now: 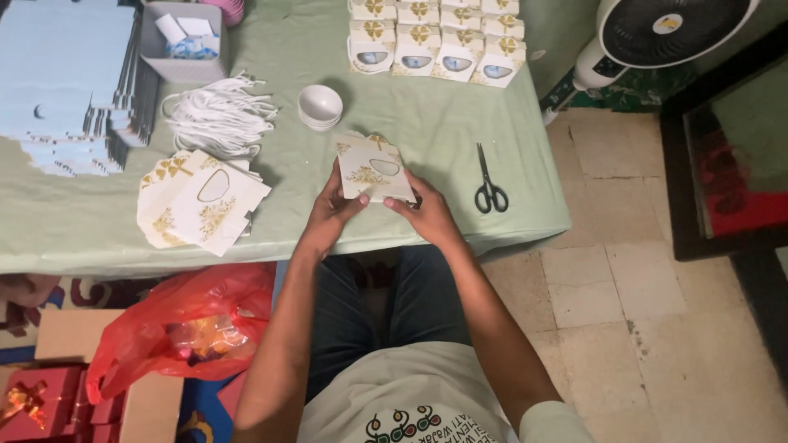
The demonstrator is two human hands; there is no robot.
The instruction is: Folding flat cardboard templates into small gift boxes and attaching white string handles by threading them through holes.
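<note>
Both of my hands hold a small white cardboard box blank (374, 168) with gold flower print and an oval window, just above the near edge of the green-covered table (427, 131). My left hand (335, 212) grips its lower left corner. My right hand (425, 209) pinches its lower right corner. To the left lies a stack of the same flat white and gold blanks (199, 199). A small stack of white bowls (319, 107) sits just behind the held blank.
Black scissors (490, 182) lie to the right of my hands. A bundle of white cords (220, 119), a pile of pale blue flat sheets (66, 82) and a grey tray (182, 45) sit at left. Finished boxes (435, 37) line the far edge. A red plastic bag (185, 324) and a white fan (657, 33) stand on the floor.
</note>
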